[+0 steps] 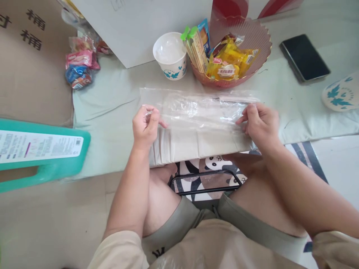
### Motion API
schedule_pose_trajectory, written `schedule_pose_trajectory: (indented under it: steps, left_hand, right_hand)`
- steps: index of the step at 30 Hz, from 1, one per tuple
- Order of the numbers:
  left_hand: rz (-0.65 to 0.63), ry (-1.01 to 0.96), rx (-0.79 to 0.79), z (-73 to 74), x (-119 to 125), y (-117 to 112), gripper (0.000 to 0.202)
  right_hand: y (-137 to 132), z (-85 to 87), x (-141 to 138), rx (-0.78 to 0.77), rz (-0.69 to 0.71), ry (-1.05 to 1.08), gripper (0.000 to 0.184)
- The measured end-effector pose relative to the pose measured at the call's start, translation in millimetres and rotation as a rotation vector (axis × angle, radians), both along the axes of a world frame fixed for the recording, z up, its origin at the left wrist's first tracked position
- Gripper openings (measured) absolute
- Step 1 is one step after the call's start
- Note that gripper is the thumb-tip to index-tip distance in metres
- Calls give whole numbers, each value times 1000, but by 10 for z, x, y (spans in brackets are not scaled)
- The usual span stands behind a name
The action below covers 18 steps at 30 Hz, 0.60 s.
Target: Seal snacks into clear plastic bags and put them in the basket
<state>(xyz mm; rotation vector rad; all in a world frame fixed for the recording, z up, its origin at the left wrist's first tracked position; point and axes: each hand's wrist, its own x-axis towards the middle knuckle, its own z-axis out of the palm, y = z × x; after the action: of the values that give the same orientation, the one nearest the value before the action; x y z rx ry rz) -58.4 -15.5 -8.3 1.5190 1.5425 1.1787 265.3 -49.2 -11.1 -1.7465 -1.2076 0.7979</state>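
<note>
A: Cardboard sheet, off the table's left edge?
B: Black character 桶, printed twice, one below the other. A third character is cut off and unreadable.
A: Teal stool?
B: White label with a barcode at its right end. The fine print is too small to read.
A: Pink bowl, far edge of the table?
B: Yellow packet has an oval label with red Chinese characters, not legible.

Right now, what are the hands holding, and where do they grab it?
A clear plastic bag: the left hand pinches its left end, the right hand grips its right end.
</note>
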Motion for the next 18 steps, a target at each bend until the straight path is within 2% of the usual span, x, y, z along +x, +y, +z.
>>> schedule_pose_trajectory:
  steps: [4, 8, 11, 13, 16, 18]
  left_hand:
    - [12, -26, -191, 18, -6, 12, 24]
    - [63, 135, -321, 87, -8, -4, 10]
    - [54, 332, -274, 107, -38, -23, 10]
    - [31, 451, -227, 91, -82, -27, 14]
    - [49, 570, -182, 75, -118, -52, 36]
    - [116, 615, -21, 104, -54, -122, 51]
  right_hand:
    - [-29, 70, 12, -25, 43, -249, 41]
    - [-12, 24, 60, -67, 46, -394, 30]
    - [25, -76, 122, 1, 43, -482, 21]
    - [46, -119, 156, 35, 44, -550, 21]
    - [48, -91, 168, 41, 44, -687, 37]
    - [23, -29, 135, 80, 12, -772, 38]
